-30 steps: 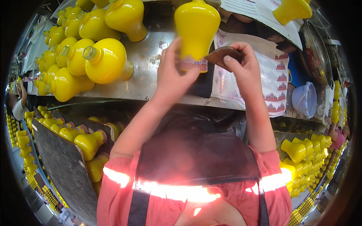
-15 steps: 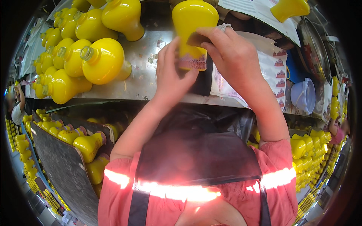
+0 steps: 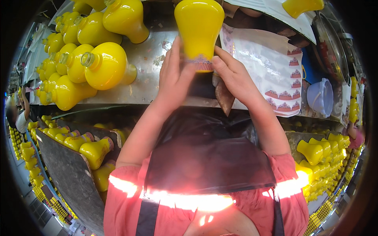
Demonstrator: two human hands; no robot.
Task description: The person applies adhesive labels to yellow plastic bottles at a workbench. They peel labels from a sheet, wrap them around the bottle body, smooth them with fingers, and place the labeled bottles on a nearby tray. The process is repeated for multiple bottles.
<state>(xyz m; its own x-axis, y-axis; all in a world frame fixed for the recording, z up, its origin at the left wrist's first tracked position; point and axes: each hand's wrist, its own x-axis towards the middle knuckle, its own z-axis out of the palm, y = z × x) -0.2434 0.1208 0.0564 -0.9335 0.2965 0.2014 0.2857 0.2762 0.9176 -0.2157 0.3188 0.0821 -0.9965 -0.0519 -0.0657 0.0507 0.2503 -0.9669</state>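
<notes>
A glossy yellow bottle (image 3: 199, 27) lies in front of me, its narrow foot toward me, its far end cut off by the frame. A purple-pink patterned band (image 3: 201, 64) wraps the foot. My left hand (image 3: 173, 76) presses along the left side of the foot, fingers straight and thumb near the band. My right hand (image 3: 235, 74) grips the foot's right side, its thumb at the band's edge. A brown, flat, pointed scraper-like piece (image 3: 225, 97) is tucked in that hand, its tip hanging toward me. Beneath the foot is a dark pad (image 3: 202, 88).
Several yellow bottles (image 3: 106, 65) lie on the metal table (image 3: 147, 59) at left. Printed decal sheets (image 3: 258, 55) and a pale blue bucket (image 3: 319, 98) are at right. Below the table edge, a dark board (image 3: 67, 177) borders more bottles; others stack at lower right (image 3: 315, 151).
My right hand has moved down from the bottle's body to its foot, turning the brown piece toward me. The left hand has closed in against the foot. More of the decal sheet shows.
</notes>
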